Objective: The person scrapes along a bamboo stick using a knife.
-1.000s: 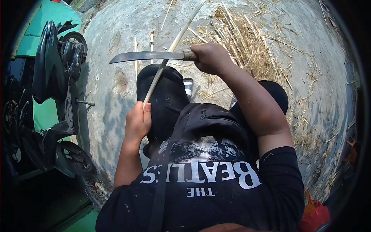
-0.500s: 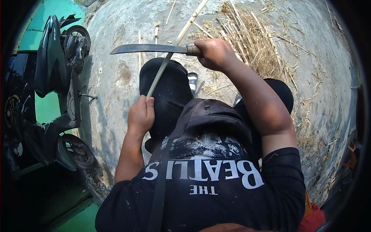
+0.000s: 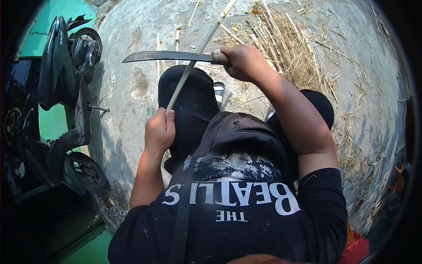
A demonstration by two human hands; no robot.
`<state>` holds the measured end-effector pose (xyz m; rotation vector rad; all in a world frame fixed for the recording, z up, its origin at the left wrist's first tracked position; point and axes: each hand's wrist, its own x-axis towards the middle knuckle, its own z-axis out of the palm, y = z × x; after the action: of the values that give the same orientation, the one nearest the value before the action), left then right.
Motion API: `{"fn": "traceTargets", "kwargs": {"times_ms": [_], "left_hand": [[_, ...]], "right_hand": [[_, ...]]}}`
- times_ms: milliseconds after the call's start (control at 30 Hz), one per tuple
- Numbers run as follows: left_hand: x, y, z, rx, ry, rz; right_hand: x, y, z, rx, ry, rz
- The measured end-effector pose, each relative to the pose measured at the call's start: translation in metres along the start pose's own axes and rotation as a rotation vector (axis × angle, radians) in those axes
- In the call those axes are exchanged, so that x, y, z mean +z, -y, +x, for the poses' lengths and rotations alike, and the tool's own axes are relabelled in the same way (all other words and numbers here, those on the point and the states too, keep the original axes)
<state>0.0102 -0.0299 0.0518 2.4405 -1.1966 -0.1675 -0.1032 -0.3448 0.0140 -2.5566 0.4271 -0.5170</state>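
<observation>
My left hand (image 3: 160, 130) is closed round the near end of a long, pale bamboo strip (image 3: 180, 84). The strip slants up and away to the right, over my left knee and past the upper edge of the view. In my right hand (image 3: 242, 61) is the wooden handle of a machete (image 3: 169, 56). Its long dark blade points left and lies across the strip just beyond my knee. The strip's lower end is hidden in my left fist.
Bamboo sticks and dry shavings (image 3: 299, 61) are heaped on the concrete ground (image 3: 127, 83) ahead to the right. Thin sticks (image 3: 177, 39) lie beyond my left knee. A black motorcycle (image 3: 66, 97) stands at the left. A red item (image 3: 357, 251) is behind at lower right.
The machete has shifted slightly left, its blade still across the bamboo strip. Both hands keep their grip, and the left hand has hardly moved.
</observation>
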Motion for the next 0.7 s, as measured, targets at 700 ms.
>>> {"fn": "traceTargets", "kwargs": {"times_ms": [700], "left_hand": [[0.001,-0.001,0.002,-0.069,0.035,-0.003]], "right_hand": [[-0.001,-0.026,0.007,-0.037,-0.091,-0.157]]}}
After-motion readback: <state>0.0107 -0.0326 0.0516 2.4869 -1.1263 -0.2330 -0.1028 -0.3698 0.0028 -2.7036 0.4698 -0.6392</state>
